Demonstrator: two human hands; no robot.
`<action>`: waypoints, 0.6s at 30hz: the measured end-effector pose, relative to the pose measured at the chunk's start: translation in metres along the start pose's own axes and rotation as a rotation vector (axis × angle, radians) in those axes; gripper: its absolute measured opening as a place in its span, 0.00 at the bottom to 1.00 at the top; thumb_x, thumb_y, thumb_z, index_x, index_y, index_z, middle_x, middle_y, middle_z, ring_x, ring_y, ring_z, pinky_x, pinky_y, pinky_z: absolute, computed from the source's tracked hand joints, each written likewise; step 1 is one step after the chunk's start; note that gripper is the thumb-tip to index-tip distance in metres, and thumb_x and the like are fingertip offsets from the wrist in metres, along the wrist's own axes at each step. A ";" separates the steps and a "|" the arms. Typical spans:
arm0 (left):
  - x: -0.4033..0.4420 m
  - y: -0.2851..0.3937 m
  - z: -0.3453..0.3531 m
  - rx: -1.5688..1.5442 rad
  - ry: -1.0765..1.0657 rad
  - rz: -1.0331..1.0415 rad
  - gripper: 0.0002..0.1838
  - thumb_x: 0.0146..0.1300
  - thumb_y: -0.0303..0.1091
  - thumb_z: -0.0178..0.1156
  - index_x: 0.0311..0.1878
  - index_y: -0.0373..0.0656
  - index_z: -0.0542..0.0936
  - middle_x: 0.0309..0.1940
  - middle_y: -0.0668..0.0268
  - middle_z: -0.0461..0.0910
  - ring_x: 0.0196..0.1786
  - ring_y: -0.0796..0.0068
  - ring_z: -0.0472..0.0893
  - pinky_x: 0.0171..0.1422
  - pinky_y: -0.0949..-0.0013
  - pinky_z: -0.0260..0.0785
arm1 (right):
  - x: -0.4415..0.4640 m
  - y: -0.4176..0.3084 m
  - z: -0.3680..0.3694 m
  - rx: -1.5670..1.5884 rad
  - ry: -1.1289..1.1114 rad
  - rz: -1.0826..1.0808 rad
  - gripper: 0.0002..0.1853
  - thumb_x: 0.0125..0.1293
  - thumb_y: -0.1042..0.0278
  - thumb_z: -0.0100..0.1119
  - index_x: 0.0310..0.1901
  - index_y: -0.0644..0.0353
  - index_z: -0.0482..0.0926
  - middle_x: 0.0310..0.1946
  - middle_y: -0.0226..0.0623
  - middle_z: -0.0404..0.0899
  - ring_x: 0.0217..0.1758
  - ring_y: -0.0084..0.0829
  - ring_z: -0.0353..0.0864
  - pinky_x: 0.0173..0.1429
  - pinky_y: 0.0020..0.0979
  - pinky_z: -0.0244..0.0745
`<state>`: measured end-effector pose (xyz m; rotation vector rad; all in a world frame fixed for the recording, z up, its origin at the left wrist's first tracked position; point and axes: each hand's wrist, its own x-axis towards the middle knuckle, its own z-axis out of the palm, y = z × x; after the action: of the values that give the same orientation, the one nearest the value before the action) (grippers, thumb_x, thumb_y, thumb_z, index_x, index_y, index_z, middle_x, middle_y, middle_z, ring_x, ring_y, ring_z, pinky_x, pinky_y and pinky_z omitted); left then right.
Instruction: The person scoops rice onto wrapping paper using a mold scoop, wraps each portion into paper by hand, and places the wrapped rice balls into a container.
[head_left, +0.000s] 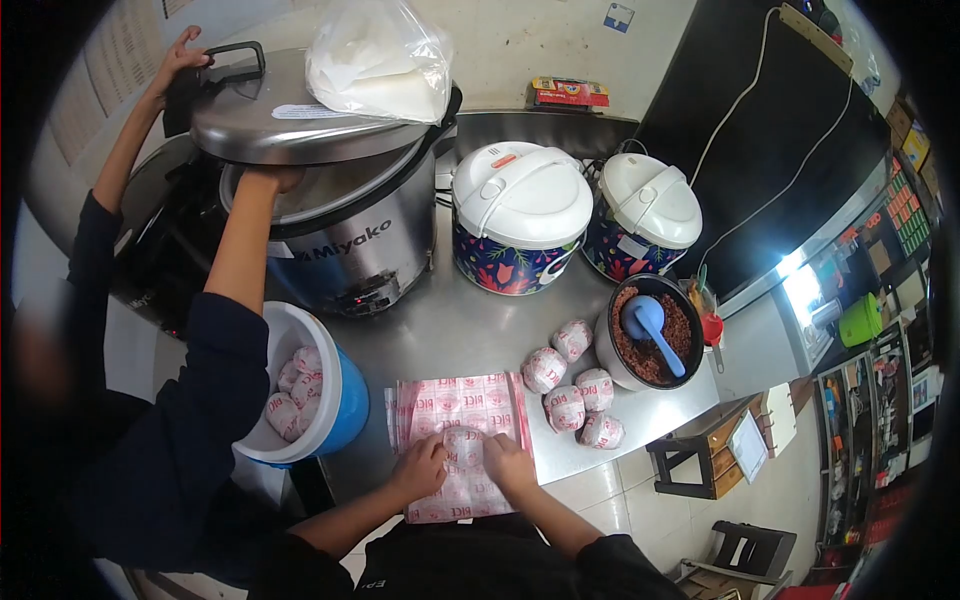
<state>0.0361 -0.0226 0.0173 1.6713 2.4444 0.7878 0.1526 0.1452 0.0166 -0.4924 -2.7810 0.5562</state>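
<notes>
A wrapped ball in pink-and-white printed paper [464,450] lies on a stack of the same paper sheets [478,392] at the table's front edge. My left hand [420,468] is at the ball's left side, fingers curled on its paper. On the right side, my right hand [509,464] also has curled fingers against the wrapping. Several finished wrapped balls [565,408] sit to the right of the sheets. Beyond them, a dark pot [610,352] holds reddish-brown rice with a blue scoop [643,318] in it.
At the left, a co-worker [150,470] holds up the lid [300,140] of a large steel cooker [350,255] and reaches inside. A blue-and-white bucket [350,405] holds more wrapped balls. Two patterned cookers [522,215] [648,215] stand at the back.
</notes>
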 end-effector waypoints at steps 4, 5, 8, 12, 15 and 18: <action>-0.003 -0.004 0.021 -0.026 0.005 -0.120 0.10 0.53 0.27 0.57 0.40 0.41 0.76 0.46 0.58 0.74 0.46 0.53 0.76 0.45 0.56 0.72 | -0.015 -0.016 0.020 0.213 0.122 0.160 0.13 0.56 0.69 0.55 0.43 0.65 0.77 0.37 0.50 0.77 0.38 0.48 0.79 0.42 0.44 0.76; 0.000 -0.001 0.028 -0.146 0.074 -0.179 0.10 0.52 0.25 0.57 0.39 0.41 0.76 0.46 0.57 0.74 0.45 0.53 0.76 0.46 0.57 0.72 | -0.014 -0.013 0.021 0.209 0.125 0.163 0.13 0.56 0.69 0.55 0.43 0.65 0.77 0.37 0.50 0.77 0.38 0.48 0.79 0.42 0.44 0.76; 0.010 0.030 0.036 -0.349 0.196 -0.195 0.08 0.53 0.22 0.57 0.38 0.38 0.75 0.46 0.54 0.74 0.46 0.51 0.76 0.49 0.59 0.71 | 0.008 -0.002 0.020 0.556 -0.151 0.606 0.28 0.68 0.50 0.44 0.56 0.70 0.69 0.41 0.58 0.76 0.47 0.52 0.77 0.51 0.44 0.72; 0.031 0.083 0.021 -0.512 0.212 -0.157 0.14 0.59 0.21 0.56 0.49 0.34 0.70 0.55 0.50 0.70 0.56 0.54 0.73 0.56 0.62 0.69 | 0.003 -0.004 -0.009 1.613 -0.036 1.066 0.30 0.72 0.45 0.36 0.56 0.68 0.68 0.42 0.47 0.77 0.43 0.37 0.79 0.52 0.34 0.71; 0.034 0.110 0.024 -1.064 0.280 -0.568 0.24 0.67 0.32 0.52 0.62 0.35 0.58 0.64 0.47 0.61 0.63 0.55 0.68 0.64 0.63 0.62 | -0.003 -0.021 -0.014 1.041 0.231 0.819 0.21 0.67 0.56 0.50 0.53 0.66 0.71 0.44 0.47 0.76 0.49 0.35 0.75 0.54 0.32 0.70; 0.041 0.121 0.021 -1.354 0.198 -0.769 0.30 0.70 0.49 0.39 0.67 0.40 0.48 0.66 0.51 0.53 0.66 0.58 0.61 0.67 0.62 0.57 | -0.008 -0.035 -0.020 0.567 0.332 0.469 0.20 0.59 0.65 0.61 0.50 0.66 0.72 0.43 0.51 0.77 0.45 0.38 0.78 0.48 0.35 0.72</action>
<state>0.1292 0.0548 0.0627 0.1618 1.5328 1.7973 0.1566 0.1187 0.0471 -0.9910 -2.0609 1.1887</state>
